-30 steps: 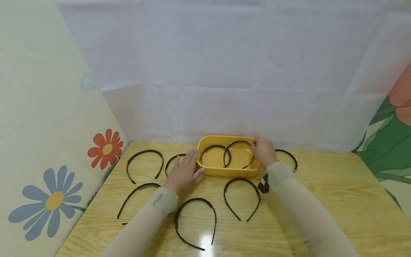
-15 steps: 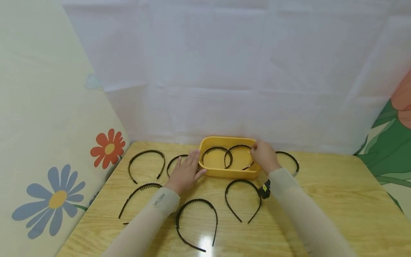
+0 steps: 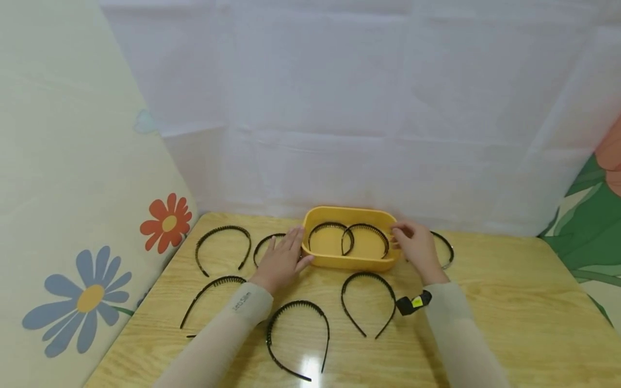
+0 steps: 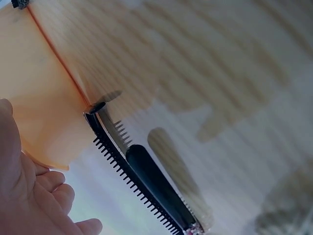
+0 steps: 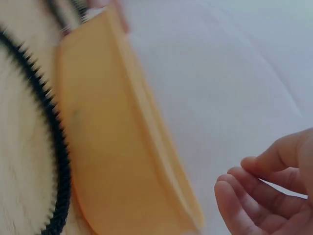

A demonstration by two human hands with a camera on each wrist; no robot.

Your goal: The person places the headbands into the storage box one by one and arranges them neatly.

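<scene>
Two black toothed headbands lie overlapping in the yellow plastic bin (image 3: 351, 263), a left headband (image 3: 329, 224) and a right headband (image 3: 386, 243). My left hand (image 3: 280, 264) rests with straight fingers against the bin's left end. At the right end is my right hand (image 3: 417, 249), its thumb and fingers loosely bent near the rim and nothing between them. The right wrist view shows the same empty right hand (image 5: 269, 191) apart from the bin's outer wall (image 5: 107, 137). Partly hidden behind my left fingers, another headband (image 3: 262, 245) lies beside the bin.
More black headbands lie on the wooden table (image 3: 524, 302): a back-left headband (image 3: 223, 228), one partly under my left forearm (image 3: 194, 302), a front headband (image 3: 297, 303), a front-right headband (image 3: 368, 275) and one behind my right hand (image 3: 451, 250). A white cloth (image 3: 310, 108) hangs behind.
My right hand has let go of the right headband, which has settled lower in the bin, and has drawn back to the right. My left hand stays against the bin.
</scene>
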